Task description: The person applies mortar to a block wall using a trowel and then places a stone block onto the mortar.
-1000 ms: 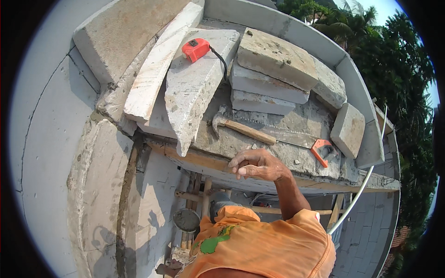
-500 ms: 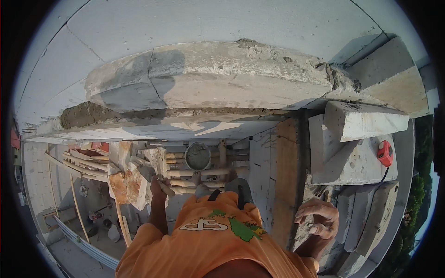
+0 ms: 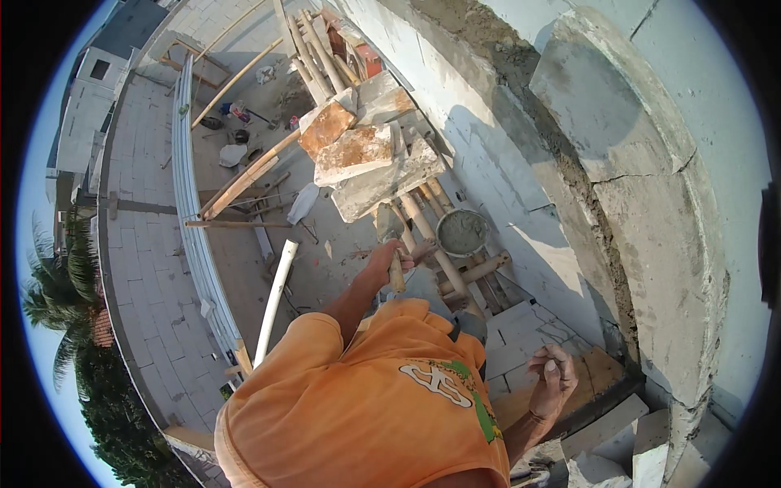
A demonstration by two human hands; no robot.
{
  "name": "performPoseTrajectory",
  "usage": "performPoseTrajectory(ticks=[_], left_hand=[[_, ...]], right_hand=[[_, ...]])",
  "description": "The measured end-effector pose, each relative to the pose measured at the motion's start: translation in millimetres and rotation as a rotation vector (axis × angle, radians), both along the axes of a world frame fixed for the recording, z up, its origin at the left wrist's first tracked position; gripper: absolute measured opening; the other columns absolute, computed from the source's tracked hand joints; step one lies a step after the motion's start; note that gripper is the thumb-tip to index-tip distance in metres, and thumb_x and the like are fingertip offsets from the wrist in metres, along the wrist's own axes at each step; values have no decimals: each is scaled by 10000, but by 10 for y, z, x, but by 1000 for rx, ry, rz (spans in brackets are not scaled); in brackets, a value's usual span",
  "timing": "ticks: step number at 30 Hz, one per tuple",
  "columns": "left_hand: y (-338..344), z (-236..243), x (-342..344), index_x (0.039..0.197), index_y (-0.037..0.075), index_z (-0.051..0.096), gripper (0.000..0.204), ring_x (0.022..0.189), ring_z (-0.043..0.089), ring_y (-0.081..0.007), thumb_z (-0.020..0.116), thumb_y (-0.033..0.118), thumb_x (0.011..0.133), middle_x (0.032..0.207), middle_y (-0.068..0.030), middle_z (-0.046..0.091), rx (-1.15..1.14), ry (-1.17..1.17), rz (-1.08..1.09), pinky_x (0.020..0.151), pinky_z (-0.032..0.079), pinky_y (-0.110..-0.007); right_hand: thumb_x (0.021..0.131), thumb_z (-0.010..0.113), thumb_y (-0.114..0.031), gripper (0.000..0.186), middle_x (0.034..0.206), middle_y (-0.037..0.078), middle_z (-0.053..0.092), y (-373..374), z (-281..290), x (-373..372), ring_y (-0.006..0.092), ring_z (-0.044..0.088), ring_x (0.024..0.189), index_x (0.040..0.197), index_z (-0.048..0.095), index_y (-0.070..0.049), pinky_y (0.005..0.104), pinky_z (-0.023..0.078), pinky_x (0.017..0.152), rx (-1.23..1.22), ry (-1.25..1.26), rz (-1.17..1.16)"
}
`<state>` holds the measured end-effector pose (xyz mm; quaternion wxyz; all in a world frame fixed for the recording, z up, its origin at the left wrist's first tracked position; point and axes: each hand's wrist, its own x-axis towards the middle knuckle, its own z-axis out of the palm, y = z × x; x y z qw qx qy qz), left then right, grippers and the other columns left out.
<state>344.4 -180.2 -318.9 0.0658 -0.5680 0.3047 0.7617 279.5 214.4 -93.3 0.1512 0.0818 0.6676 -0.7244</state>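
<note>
My left hand (image 3: 387, 260) is closed round the wooden handle of a trowel (image 3: 389, 223), whose grey blade points away from me. Just beyond the blade lies a stack of rough, stained light concrete blocks (image 3: 355, 154). To the right of the trowel, a round bucket (image 3: 463, 233) holds wet grey mortar. Raised over on the right, my right hand (image 3: 555, 381) has loosely bent fingers with gaps between them and nothing in its grasp. Below that hand are several cut block pieces (image 3: 604, 431).
Bamboo poles (image 3: 427, 230) form a platform under my feet, high above a lower floor (image 3: 277, 154). A block wall with a mortar-filled ledge (image 3: 561, 154) runs along the right. A white pipe (image 3: 277, 301) and long metal channels (image 3: 195, 228) are on the left.
My view has swung left, bringing the lower floor and outer wall into sight. My left hand keeps hold of the trowel; my right hand stays raised with bent fingers.
</note>
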Motion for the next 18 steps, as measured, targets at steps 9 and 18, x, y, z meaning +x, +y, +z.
performPoseTrajectory(ticks=[9,18], left_hand=[[-81,-135,715,1228,41,441,414,694,670,-306,621,253,921,932,-207,597,2,77,203,587,582,-409],[-478,-520,488,1139,1,534,226,743,652,-283,572,119,950,901,-174,619,-45,80,481,654,585,-410]], right_hand=[[939,640,-206,296,925,96,679,-332,-374,-692,154,656,748,1119,658,29,287,509,582,81,-35,55],[932,636,-215,298,905,91,657,-493,-768,-572,179,647,763,1117,653,17,301,509,600,245,-142,178]])
